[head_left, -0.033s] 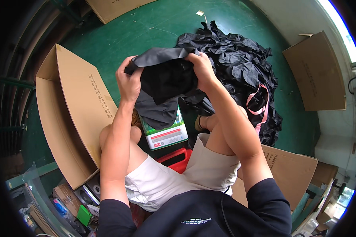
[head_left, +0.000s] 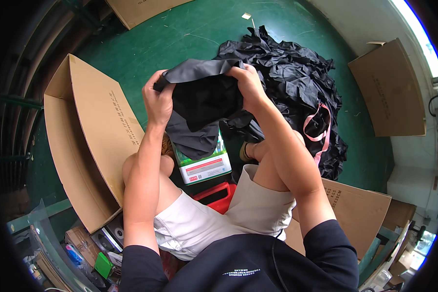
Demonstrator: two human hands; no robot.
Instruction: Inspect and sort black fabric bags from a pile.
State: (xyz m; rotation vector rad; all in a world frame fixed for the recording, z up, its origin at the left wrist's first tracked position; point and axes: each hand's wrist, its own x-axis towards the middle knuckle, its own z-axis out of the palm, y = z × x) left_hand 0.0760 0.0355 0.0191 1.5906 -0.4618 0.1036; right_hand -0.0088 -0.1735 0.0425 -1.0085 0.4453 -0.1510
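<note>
Between my hands a piece of black cloth (head_left: pixel 204 100) is stretched with its mouth spread and a grey-black edge folded along the top. My left hand (head_left: pixel 158 100) is closed on its left side, thumb toward the inside. On the opposite side my right hand (head_left: pixel 248 87) pinches the rim. The lower part of the cloth drapes onto a white and green container (head_left: pixel 207 170) between my legs. Just beyond my right hand lies a heaped pile of black cloth (head_left: pixel 297 68). Whether the held piece is a garment or a bag, I cannot tell.
A pink strap (head_left: pixel 322 136) lies on the pile. An open cardboard box (head_left: pixel 100 119) stands at my left; another cardboard box (head_left: pixel 392 90) is against the right wall. A red plastic object (head_left: pixel 223 197) sits between my thighs. Mixed clutter, including a green item (head_left: pixel 103 265), fills the lower left.
</note>
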